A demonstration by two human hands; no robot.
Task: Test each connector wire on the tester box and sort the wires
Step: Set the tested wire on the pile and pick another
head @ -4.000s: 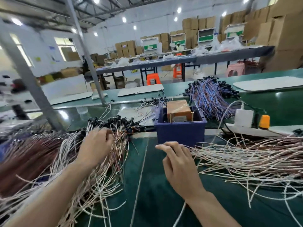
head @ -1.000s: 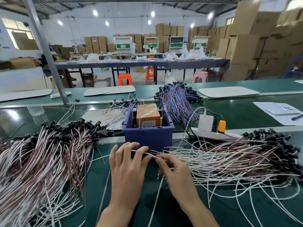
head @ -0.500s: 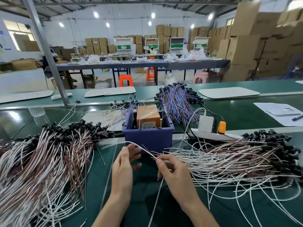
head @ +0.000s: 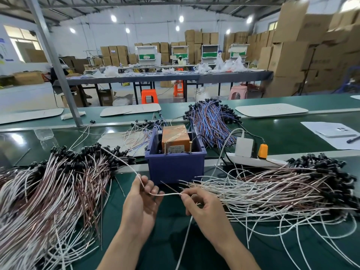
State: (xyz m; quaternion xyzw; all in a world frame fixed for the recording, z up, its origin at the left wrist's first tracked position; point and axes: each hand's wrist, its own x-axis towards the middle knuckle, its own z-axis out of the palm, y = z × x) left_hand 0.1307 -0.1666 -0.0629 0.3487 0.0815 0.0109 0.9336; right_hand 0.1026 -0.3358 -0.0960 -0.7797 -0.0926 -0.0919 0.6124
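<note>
Stacked cardboard boxes (head: 292, 45) filled the back and right of the hall, and in front of you ran the long green table (head: 282, 133). On it, at your left, lay the left heap (head: 48, 191) of white and brownish wires, their black connector ends pointing away from you. At your right lay the right heap (head: 272, 191) of the same kind of wires, with its black ends turned to the far right. Behind both, a bundle of blue and violet wires (head: 210, 121) rested on the far part of the table. Between the two heaps stood a blue bin (head: 175, 166), and the orange tester box (head: 175, 136) sat inside it, wrapped in clear tape. Just right of the bin lay a white power strip (head: 253, 160) with a white adapter and an orange plug in it. Your left hand (head: 142, 203) was in front of the bin with its fingers curled round one connector wire (head: 165, 194). That wire ran from the left heap through those fingers across to your right hand (head: 202, 207), which pinched it between thumb and forefinger near the right heap's loose ends. A white strand hung from under the right hand toward you; I could not tell whether it belonged to that wire.
</note>
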